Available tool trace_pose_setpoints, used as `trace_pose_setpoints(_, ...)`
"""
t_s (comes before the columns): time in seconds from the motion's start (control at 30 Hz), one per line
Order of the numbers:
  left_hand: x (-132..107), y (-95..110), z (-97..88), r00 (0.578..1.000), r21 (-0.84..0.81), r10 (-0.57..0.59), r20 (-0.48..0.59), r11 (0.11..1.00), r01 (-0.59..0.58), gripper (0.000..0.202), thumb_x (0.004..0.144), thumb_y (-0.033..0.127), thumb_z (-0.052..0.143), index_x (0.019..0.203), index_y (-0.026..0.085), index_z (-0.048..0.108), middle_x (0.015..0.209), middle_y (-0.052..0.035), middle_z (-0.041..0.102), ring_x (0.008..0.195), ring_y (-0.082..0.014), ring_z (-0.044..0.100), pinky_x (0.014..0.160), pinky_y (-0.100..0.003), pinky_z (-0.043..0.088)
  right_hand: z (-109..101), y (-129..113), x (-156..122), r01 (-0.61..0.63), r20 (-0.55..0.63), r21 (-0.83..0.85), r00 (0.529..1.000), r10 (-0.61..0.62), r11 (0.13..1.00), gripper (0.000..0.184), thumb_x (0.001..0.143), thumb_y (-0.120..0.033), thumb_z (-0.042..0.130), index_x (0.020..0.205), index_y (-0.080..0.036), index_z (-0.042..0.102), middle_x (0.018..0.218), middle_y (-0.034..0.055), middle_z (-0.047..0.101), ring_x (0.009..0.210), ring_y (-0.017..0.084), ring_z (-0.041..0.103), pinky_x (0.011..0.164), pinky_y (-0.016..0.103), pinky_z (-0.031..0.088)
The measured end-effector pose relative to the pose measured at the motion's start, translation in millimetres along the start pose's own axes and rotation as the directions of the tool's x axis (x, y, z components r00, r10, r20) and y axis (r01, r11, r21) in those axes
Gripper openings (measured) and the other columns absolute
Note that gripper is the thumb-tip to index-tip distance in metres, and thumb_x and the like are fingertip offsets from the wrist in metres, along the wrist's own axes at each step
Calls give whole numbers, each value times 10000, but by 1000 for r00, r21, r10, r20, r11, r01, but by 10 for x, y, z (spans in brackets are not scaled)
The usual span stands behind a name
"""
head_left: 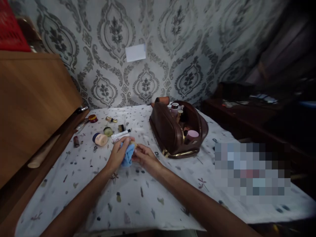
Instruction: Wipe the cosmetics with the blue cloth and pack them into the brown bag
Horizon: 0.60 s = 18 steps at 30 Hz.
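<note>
My left hand is closed around a crumpled light blue cloth above the table. My right hand meets it from the right, fingers pinched at a small yellowish item that shows at the top of the cloth. Fingers and cloth hide most of that item, so its kind is unclear. Just beyond my left hand lies a white tube with a black cap. Left of it are a cream jar with a dark blue lid and a small greenish round jar.
An open brown leather bag holding several cosmetics stands right of my hands. Farther left lie a dark red jar, a gold-and-black tube and a small dark reddish bottle. A wooden cabinet borders the left; a blurred patch covers the right.
</note>
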<state>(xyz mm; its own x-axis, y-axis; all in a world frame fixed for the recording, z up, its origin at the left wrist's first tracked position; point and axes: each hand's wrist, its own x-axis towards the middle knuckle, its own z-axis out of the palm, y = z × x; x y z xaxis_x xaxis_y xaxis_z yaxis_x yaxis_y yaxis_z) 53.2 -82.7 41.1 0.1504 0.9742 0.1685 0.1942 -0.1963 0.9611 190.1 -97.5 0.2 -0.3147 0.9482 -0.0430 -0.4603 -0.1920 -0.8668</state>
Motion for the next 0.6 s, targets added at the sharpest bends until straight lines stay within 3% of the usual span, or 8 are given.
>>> trace_pose_setpoints(0.13,32,-112,9,996,-165,-71,-48,984,62,484,899,603,484,902,172,702,996,-89,730,984,-234,664,921,-351,506,-121,-1,57,-21,-104,30,994,24,999,614,521,-461,881,970,-151,602,888,20,667,698,123,633,663,233,484)
trace_pose_setpoints(0.23,10,-174,-54,996,-12,33,-86,999,-34,459,945,556,424,927,185,693,1022,-82,720,1044,-231,645,998,-365,463,-173,48,123,-5,-161,-96,987,-11,995,537,551,-428,855,932,-157,591,754,-30,622,570,86,540,576,213,436)
trace_pose_setpoints(0.33,-28,-217,-104,974,245,219,-52,949,-201,426,986,473,346,1068,190,654,1121,-87,673,1112,-234,607,1015,-384,448,-179,98,146,43,-152,-350,983,-103,936,398,627,-325,792,934,-156,602,678,-57,563,566,90,495,542,203,403)
trace_pose_setpoints(0.43,-69,-268,-88,932,467,340,129,808,-359,376,978,408,369,1144,182,620,1162,-104,624,1144,-236,580,1004,-385,459,-151,97,87,121,-80,-613,973,-214,781,280,656,-171,709,920,-158,617,671,-65,528,618,98,480,588,201,403)
trace_pose_setpoints(0.5,-90,-304,-51,923,547,307,230,744,-384,369,968,400,385,1166,181,606,1123,-103,632,1075,-236,612,940,-376,496,-133,79,25,184,-5,-756,958,-287,628,255,667,-107,643,913,-165,612,691,-58,518,633,109,464,616,218,401)
trace_pose_setpoints(0.6,-94,-332,-18,940,544,228,255,770,-335,382,975,404,364,1202,185,580,1145,-99,662,1049,-238,638,922,-375,500,-136,77,-43,282,131,-874,921,-367,396,260,674,-49,572,903,-172,586,767,-24,538,673,133,470,664,253,409)
